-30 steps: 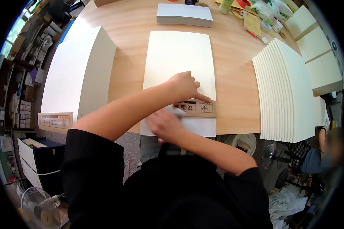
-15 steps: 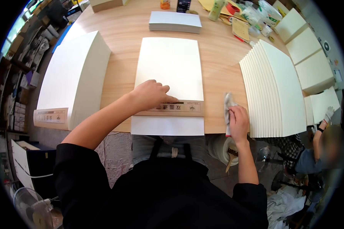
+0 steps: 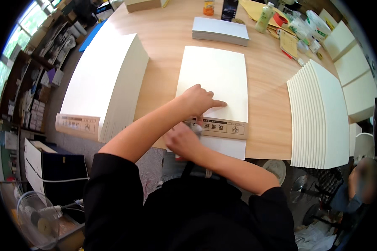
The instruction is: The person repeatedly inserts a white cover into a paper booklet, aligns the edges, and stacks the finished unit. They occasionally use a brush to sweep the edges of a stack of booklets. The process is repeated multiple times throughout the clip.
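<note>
A white sheet [image 3: 215, 75] lies on the table in front of me. Along its near end runs a brown paper strip [image 3: 237, 128] with dark print, and another white sheet [image 3: 228, 146] juts out beneath. My left hand [image 3: 198, 100] rests on the upper sheet just beyond the strip, index finger stretched out and the other fingers partly bent; it holds nothing. Crossed under my left forearm, my right hand [image 3: 182, 139] grips a folded greyish-white cloth [image 3: 195, 127] against the strip's left part. Motion blurs this hand, and the cloth is partly hidden.
On the left stands a tall white paper stack [image 3: 98, 71] with a brown strip. Fanned white boards [image 3: 318, 117] stand at the right. Behind lie a smaller paper stack [image 3: 220, 31], a bottle [image 3: 264, 17] and clutter. A co-worker [image 3: 352, 188] is at the far right.
My right hand has swung from the table right of the sheet to the strip's left end, bringing the cloth. My left hand has shifted off the strip onto the sheet. The view has turned left.
</note>
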Tool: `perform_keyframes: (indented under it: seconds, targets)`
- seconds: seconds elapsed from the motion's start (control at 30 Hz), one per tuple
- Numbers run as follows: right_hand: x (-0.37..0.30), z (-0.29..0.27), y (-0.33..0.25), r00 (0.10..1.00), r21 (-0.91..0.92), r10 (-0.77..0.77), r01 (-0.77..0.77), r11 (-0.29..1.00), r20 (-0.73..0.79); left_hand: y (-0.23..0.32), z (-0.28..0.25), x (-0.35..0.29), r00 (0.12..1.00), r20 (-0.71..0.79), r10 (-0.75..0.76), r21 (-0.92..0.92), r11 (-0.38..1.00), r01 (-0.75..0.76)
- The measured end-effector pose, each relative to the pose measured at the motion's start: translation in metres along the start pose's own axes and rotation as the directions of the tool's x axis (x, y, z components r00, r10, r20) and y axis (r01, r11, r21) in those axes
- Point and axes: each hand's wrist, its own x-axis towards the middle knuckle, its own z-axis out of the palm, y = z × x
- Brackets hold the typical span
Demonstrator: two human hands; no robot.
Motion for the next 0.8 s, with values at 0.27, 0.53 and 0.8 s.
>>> perform_keyframes:
  seconds: [0.27,0.53,0.8]
  targets:
    - [-0.037,-0.009,0.015,0.987,0.111,0.078,-0.063,0.992,-0.137,-0.005,0.001,-0.002,1.000,0.014,0.002,0.070,0.998,-0.003]
    - [-0.241,-0.148,0.110,0.841,-0.233,0.529,-0.496,0.837,0.112,0.010,-0.007,-0.004,1.000,0.020,0.008,0.122,0.992,-0.010]
    - [-0.248,-0.143,0.115,0.592,0.007,0.782,-0.796,0.605,-0.194,0.052,0.041,-0.064,0.886,-0.464,-0.003,-0.157,0.984,-0.079]
